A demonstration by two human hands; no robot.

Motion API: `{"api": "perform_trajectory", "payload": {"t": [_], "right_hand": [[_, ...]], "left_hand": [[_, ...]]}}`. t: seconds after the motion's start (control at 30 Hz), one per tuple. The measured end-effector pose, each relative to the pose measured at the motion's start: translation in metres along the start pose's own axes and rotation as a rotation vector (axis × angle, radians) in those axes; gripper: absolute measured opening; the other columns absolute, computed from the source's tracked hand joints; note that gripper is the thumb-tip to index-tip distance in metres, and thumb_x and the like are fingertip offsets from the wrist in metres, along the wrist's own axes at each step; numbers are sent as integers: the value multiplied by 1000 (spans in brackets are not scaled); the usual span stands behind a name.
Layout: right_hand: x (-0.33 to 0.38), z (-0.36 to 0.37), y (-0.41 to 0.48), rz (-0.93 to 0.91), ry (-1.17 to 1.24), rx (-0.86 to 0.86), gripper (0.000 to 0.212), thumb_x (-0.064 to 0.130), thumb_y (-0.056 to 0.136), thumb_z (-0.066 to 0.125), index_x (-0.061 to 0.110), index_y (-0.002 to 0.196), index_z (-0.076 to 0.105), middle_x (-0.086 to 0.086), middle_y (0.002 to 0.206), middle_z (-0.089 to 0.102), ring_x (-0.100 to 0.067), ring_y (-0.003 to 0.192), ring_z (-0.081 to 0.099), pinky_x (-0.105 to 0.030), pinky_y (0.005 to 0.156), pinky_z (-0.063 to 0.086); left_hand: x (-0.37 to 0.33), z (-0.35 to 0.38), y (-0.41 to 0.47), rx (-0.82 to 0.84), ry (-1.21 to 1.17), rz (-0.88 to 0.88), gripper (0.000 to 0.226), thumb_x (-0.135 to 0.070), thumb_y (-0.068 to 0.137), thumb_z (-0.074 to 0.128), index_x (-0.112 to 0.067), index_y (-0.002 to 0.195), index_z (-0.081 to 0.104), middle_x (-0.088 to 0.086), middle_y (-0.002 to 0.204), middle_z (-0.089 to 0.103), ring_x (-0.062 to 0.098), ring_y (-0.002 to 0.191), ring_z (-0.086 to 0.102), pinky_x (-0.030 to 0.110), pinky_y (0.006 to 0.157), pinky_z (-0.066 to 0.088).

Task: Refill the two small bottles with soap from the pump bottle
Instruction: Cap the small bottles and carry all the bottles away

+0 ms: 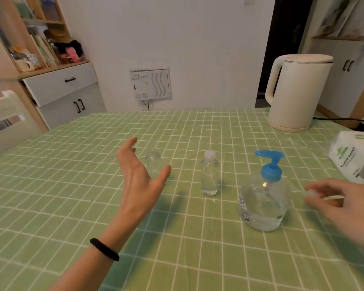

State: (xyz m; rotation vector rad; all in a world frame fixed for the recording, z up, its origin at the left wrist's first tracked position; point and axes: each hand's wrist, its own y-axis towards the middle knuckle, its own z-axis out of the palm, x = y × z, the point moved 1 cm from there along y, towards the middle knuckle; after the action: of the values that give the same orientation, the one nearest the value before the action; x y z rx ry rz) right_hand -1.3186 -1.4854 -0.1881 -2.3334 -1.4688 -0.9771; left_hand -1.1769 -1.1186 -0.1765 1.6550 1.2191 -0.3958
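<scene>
On the cloth (pixel 72 185), pump bottle (pixel 265 204) stands upright, spout (pixel 269 154) leftward; left hand (pixel 139 181) spread, right hand (pixel 340 200) pinching cap (pixel 312 193).

near: tablecloth (pixel 177 259) is lying bare | left: my left hand (pixel 139 181) is hovering beside the left small bottle (pixel 153 164) | middle: gaps are showing between it, the capped small bottle (pixel 210 175) and the pump bottle (pixel 265 202) | right: my right hand (pixel 340 202) pinching a blurred cap (pixel 310 193), the tissue pack (pixel 355 160) and the kettle (pixel 296 93) are crowding in

A cream electric kettle (pixel 296 91) stands far right on the green checked tablecloth (pixel 72 185), with a tissue paper pack (pixel 353 158) nearer, at the right edge.
</scene>
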Motion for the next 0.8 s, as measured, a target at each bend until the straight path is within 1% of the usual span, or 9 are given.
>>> {"api": "perform_trajectory", "payload": {"t": [0.07, 0.17, 0.3, 0.4, 0.5, 0.57, 0.63, 0.73, 0.8], "right_hand": [[14, -2, -3, -58, 50, -13, 27, 55, 80, 74, 61, 104, 66, 38, 93, 68, 6, 64, 68, -26, 51, 55], [41, -4, -11, -128, 154, -9, 31, 66, 74, 64, 57, 104, 67, 35, 97, 69, 10, 76, 68, -25, 66, 56], [58, -2, -17, -204, 361, -67, 29, 60, 79, 62, 38, 95, 73, 22, 90, 74, 0, 73, 72, -22, 63, 56], [64, -3, -20, -258, 442, -129, 24, 53, 86, 64, 34, 98, 72, 13, 87, 75, -5, 72, 72, -17, 64, 58], [70, -6, -25, -329, 573, -207, 17, 48, 93, 68, 34, 100, 74, 4, 87, 76, -15, 72, 72, -19, 66, 58], [76, -5, -29, -404, 624, -220, 20, 49, 94, 69, 33, 105, 74, 2, 89, 75, -18, 75, 71, -20, 67, 57], [84, 0, -36, -490, 640, -174, 19, 45, 92, 72, 35, 109, 74, 5, 94, 76, -17, 77, 71, -20, 70, 57], [97, 14, -49, -589, 616, -72, 22, 36, 89, 76, 37, 111, 75, 8, 98, 77, -16, 78, 72, -21, 70, 57], [104, 24, -55, -645, 544, -17, 25, 29, 86, 78, 35, 110, 76, 10, 97, 76, -15, 78, 71, -22, 69, 56]], "left_hand": [[12, 3, 1, 108, -75, -106, 88, -16, 92, 79, -20, 152, 15, 4, 149, 30, 25, 139, 41, 52, 117, 43], [24, 9, 0, 224, -157, -179, 78, -11, 98, 70, -36, 146, 13, 14, 145, 46, 31, 131, 58, 55, 112, 50], [33, 10, 1, 247, -163, -191, 58, -3, 101, 62, -33, 139, 29, 14, 131, 63, 25, 115, 70, 55, 104, 57], [33, 7, 0, 252, -214, -192, 49, -1, 99, 64, -24, 134, 39, 10, 123, 69, 21, 109, 73, 55, 98, 59], [24, 1, -9, 255, -271, -130, 50, -16, 90, 75, -23, 131, 47, 3, 116, 75, 19, 105, 76, 53, 96, 60], [13, -4, -17, 260, -312, -64, 54, -33, 83, 82, -28, 128, 53, 0, 111, 78, 19, 103, 77, 51, 94, 61], [-1, -4, -28, 286, -327, 18, 53, -42, 82, 87, -38, 127, 59, -7, 111, 79, 17, 100, 77, 47, 93, 59], [-19, 2, -45, 359, -336, 125, 53, -41, 80, 82, -42, 130, 63, -15, 119, 77, 14, 107, 74, 45, 93, 55], [-25, 9, -55, 407, -353, 144, 53, -39, 81, 83, -43, 130, 65, -16, 124, 75, 15, 114, 72, 44, 95, 53]]}}
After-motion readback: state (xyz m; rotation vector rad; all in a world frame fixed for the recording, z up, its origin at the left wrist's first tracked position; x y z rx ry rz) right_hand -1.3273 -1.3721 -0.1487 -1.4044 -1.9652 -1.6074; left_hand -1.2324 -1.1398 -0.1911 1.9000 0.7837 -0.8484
